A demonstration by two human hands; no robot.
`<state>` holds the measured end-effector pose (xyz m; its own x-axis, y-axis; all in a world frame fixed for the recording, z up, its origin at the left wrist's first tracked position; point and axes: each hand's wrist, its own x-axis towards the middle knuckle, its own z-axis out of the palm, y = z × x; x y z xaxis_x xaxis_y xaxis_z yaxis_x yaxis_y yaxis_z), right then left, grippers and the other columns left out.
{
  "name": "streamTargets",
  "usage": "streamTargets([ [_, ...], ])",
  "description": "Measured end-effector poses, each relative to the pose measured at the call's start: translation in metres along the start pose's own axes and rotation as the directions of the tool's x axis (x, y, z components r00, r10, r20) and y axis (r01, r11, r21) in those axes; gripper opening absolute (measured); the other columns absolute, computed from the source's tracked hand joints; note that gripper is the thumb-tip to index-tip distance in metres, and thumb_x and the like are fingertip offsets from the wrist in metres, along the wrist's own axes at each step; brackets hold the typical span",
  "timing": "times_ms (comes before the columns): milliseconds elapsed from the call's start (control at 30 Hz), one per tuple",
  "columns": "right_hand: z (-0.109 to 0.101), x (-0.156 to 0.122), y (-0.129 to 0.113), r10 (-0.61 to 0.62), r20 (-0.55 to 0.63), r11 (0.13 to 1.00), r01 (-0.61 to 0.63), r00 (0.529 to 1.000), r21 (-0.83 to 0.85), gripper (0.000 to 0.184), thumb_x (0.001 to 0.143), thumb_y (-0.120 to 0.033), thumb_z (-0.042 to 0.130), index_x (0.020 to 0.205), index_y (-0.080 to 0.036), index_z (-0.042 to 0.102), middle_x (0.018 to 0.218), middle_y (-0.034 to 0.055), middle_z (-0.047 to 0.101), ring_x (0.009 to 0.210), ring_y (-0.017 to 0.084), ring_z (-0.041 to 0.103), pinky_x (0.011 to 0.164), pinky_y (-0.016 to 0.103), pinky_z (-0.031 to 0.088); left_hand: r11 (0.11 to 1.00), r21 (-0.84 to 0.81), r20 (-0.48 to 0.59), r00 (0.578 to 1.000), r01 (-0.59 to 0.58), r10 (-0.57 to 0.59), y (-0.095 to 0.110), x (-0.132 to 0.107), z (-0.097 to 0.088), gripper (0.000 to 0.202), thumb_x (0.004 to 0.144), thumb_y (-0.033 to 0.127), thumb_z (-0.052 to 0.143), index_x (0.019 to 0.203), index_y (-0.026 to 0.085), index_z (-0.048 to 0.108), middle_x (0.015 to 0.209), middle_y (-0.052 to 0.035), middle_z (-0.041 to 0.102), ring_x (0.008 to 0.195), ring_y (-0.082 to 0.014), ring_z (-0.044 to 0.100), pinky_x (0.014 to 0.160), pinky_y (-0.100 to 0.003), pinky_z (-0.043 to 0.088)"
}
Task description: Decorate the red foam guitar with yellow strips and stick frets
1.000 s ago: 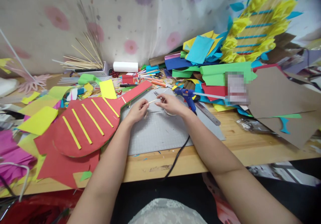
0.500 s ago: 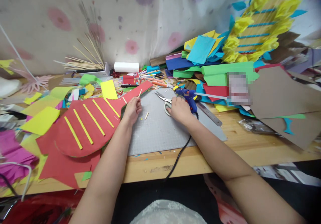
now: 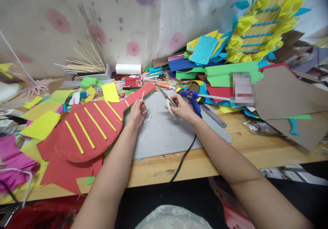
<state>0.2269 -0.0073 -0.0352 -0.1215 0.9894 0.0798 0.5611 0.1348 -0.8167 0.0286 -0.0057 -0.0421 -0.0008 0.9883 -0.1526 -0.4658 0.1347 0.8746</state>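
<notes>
My left hand (image 3: 137, 111) pinches a thin wooden stick (image 3: 142, 95) that points up and away, right beside the neck of a red paper guitar shape (image 3: 89, 130) with yellow strips. My right hand (image 3: 179, 108) is closed on the white handles of a pair of scissors (image 3: 165, 96), whose blades point up and left above the grey cutting mat (image 3: 166, 133). A short bit of stick (image 3: 149, 118) lies on the mat between my hands.
A blue glue gun (image 3: 191, 97) lies just behind my right hand, its black cord (image 3: 183, 159) running off the table's front edge. A metal ruler (image 3: 212, 116), piles of coloured paper (image 3: 212, 61), brown card (image 3: 284, 102), a bundle of sticks (image 3: 84, 63) and a white roll (image 3: 128, 68) crowd the table.
A second ago both hands held the stick together. My right hand let go, reached to the scissors and has lifted them; my left hand kept the stick and turned it upward.
</notes>
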Motion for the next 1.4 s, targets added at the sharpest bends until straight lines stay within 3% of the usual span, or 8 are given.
streamTargets([
  [133, 0.019, -0.005, -0.010, 0.043, 0.039, 0.996, -0.040, 0.998, -0.085, 0.045, 0.061, -0.047, 0.066, 0.089, -0.020, 0.042, 0.077, -0.0021, 0.053, 0.066, 0.012, 0.047, 0.059, 0.023, 0.035, 0.989, 0.101, -0.028, 0.993, -0.108, 0.112, -0.002, -0.002, 0.004, 0.017, 0.077, 0.031, 0.051, 0.067, 0.019, 0.042, 0.048, 0.0089, 0.019, 0.039, -0.0051, 0.017, 0.039, -0.017, 0.017],
  [267, 0.029, -0.004, -0.018, -0.107, 0.116, 0.964, 0.132, 0.987, -0.229, 0.036, 0.068, -0.050, 0.059, 0.080, -0.019, 0.046, 0.080, 0.0017, 0.053, 0.072, 0.014, 0.047, 0.062, 0.024, 0.033, 0.960, 0.211, -0.028, 0.980, -0.185, 0.195, -0.004, -0.004, 0.009, 0.017, 0.078, 0.030, 0.050, 0.067, 0.019, 0.042, 0.047, 0.0085, 0.022, 0.040, -0.0058, 0.021, 0.042, -0.018, 0.020],
  [333, 0.029, -0.004, -0.022, -0.119, 0.148, 0.947, 0.157, 0.982, -0.281, 0.034, 0.071, -0.051, 0.056, 0.079, -0.019, 0.047, 0.079, 0.0021, 0.054, 0.071, 0.014, 0.047, 0.060, 0.023, 0.031, 0.940, 0.283, -0.018, 0.979, -0.190, 0.203, -0.007, -0.004, 0.010, 0.017, 0.077, 0.031, 0.050, 0.067, 0.020, 0.043, 0.048, 0.0082, 0.025, 0.041, -0.0060, 0.024, 0.043, -0.018, 0.023],
  [500, 0.025, -0.008, -0.028, -0.011, 0.203, 0.939, 0.080, 0.979, -0.335, 0.036, 0.074, -0.056, 0.052, 0.082, -0.020, 0.050, 0.075, 0.0003, 0.058, 0.063, 0.012, 0.047, 0.055, 0.022, 0.028, 0.899, 0.358, 0.058, 0.967, -0.252, 0.248, -0.015, -0.002, 0.008, 0.013, 0.076, 0.028, 0.050, 0.069, 0.019, 0.044, 0.052, 0.0077, 0.033, 0.043, -0.0060, 0.029, 0.045, -0.019, 0.026],
  [767, 0.018, -0.009, -0.030, -0.019, 0.285, 0.945, 0.110, 0.958, -0.309, 0.042, 0.073, -0.060, 0.052, 0.084, -0.020, 0.049, 0.076, 0.0004, 0.058, 0.062, 0.012, 0.047, 0.054, 0.021, 0.029, 0.809, 0.474, 0.125, 0.935, -0.349, 0.331, -0.015, 0.000, 0.004, 0.009, 0.078, 0.025, 0.048, 0.071, 0.019, 0.048, 0.058, 0.0049, 0.041, 0.049, -0.0078, 0.036, 0.050, -0.020, 0.032],
  [1033, 0.019, -0.010, -0.032, 0.010, 0.284, 0.925, 0.099, 0.959, -0.367, 0.040, 0.071, -0.050, 0.059, 0.094, -0.019, 0.048, 0.088, 0.0046, 0.062, 0.068, 0.014, 0.052, 0.054, 0.022, 0.029, 0.736, 0.546, 0.194, 0.914, -0.401, 0.355, -0.016, -0.001, 0.002, 0.011, 0.079, 0.027, 0.047, 0.072, 0.019, 0.048, 0.059, 0.0031, 0.042, 0.056, -0.0098, 0.042, 0.056, -0.021, 0.038],
  [1200, 0.023, -0.009, -0.033, 0.037, 0.228, 0.888, 0.073, 0.973, -0.454, 0.024, 0.080, -0.040, 0.048, 0.090, -0.019, 0.054, 0.085, 0.0060, 0.065, 0.069, 0.016, 0.055, 0.056, 0.023, 0.028, 0.712, 0.588, 0.177, 0.920, -0.384, 0.350, -0.015, 0.001, 0.000, 0.012, 0.079, 0.028, 0.047, 0.071, 0.019, 0.048, 0.056, 0.0034, 0.042, 0.057, -0.0103, 0.043, 0.057, -0.021, 0.038],
  [1400, 0.023, -0.008, -0.033, 0.007, 0.183, 0.844, 0.092, 0.983, -0.529, 0.029, 0.081, -0.041, 0.045, 0.085, -0.018, 0.061, 0.081, 0.0076, 0.068, 0.069, 0.016, 0.056, 0.055, 0.025, 0.025, 0.677, 0.608, 0.201, 0.905, -0.415, 0.375, -0.015, 0.003, -0.001, 0.014, 0.079, 0.030, 0.046, 0.070, 0.019, 0.048, 0.057, 0.0035, 0.043, 0.058, -0.0104, 0.043, 0.059, -0.022, 0.037],
])
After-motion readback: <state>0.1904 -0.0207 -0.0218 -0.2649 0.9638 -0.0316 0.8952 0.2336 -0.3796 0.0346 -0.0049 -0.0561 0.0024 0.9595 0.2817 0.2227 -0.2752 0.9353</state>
